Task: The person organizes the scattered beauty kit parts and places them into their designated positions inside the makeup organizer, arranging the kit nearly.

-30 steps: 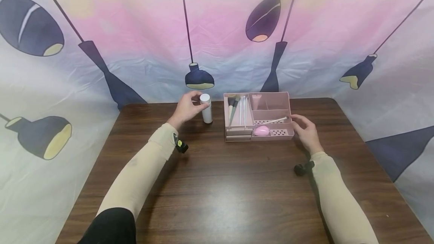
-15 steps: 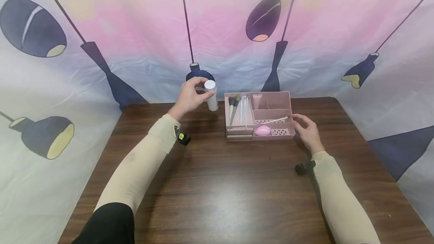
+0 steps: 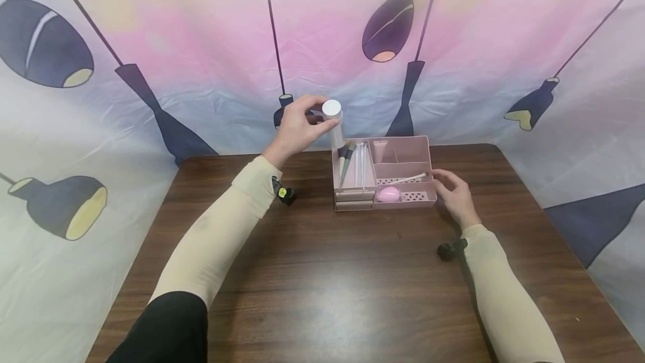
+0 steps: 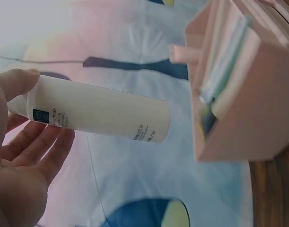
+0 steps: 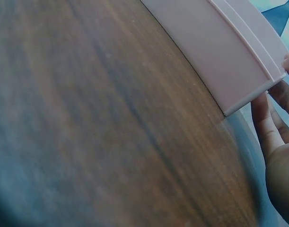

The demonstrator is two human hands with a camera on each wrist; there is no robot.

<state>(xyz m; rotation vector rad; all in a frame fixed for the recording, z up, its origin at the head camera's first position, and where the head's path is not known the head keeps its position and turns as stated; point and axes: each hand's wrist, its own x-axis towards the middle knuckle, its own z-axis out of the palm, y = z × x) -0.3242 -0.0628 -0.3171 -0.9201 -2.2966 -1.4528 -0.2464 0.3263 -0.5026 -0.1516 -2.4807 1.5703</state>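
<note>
My left hand (image 3: 297,129) grips a white bottle (image 4: 101,109) near its capped end, thumb on one side and fingers on the other. Dark print marks the bottle's side. It is held in the air at the back left corner of a pink desk organizer (image 3: 354,205), over the brush compartment's edge in the head view. In that compartment stand makeup brushes (image 3: 345,166) and white sticks (image 3: 361,164). My right hand (image 3: 457,198) touches the organizer's right side; the right wrist view shows fairly straight fingers (image 5: 262,123) against its wall (image 5: 215,52).
Inside the organizer are a pink egg-shaped sponge (image 3: 388,194), a thin brush (image 3: 409,178) lying aslant and a pink tube (image 3: 380,151). The organizer stands near the back of the brown wooden table (image 3: 322,284). A printed cloth (image 3: 211,111) hangs right behind the table.
My left hand has lifted the white bottle off the table and carried it rightward to the organizer's back left corner. The right hand has stayed at the organizer's right side.
</note>
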